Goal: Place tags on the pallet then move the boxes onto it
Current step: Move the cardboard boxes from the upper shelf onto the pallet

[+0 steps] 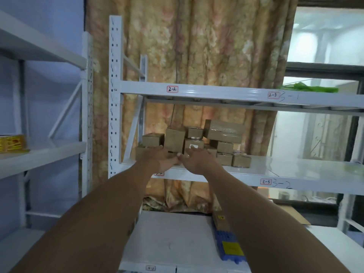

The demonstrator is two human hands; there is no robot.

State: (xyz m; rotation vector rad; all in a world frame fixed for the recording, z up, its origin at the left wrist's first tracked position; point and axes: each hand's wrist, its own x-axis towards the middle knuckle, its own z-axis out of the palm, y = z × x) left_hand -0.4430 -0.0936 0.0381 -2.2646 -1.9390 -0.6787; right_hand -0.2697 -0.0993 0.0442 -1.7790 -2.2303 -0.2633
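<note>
1. The boxes, brown taped cartons, sit piled on the middle shelf of a white rack, at 12 o'clock from the view's centre, with a flowered curtain behind them
2. The left grip reaches to the pile's 7 o'clock corner, fingers stretched and spread, their tips at a low carton; it curls round nothing that shows
3. The right grip lies just at 3 o'clock of the left one, fingers straight and spread, the tips at the bottom row of cartons; whether they touch I cannot tell
4. The two thumbs nearly meet below the middle of the pile, and both bare forearms run down to 6 o'clock
5. The pallet, blue and gridded, lies on the bottom shelf at 5 o'clock, partly hidden by the right forearm
6. A yellow tag lies on the pallet; at its 12 o'clock end stands a brown thing with a yellow mark, too blurred to name
7. The top shelf beam bears red-edged labels "2-2" and "2-3"; the middle shelf's edge bears "3-3"
8. A yellow packet sits on a second rack at 9 o'clock, and something green lies on the top shelf at 2 o'clock
</note>
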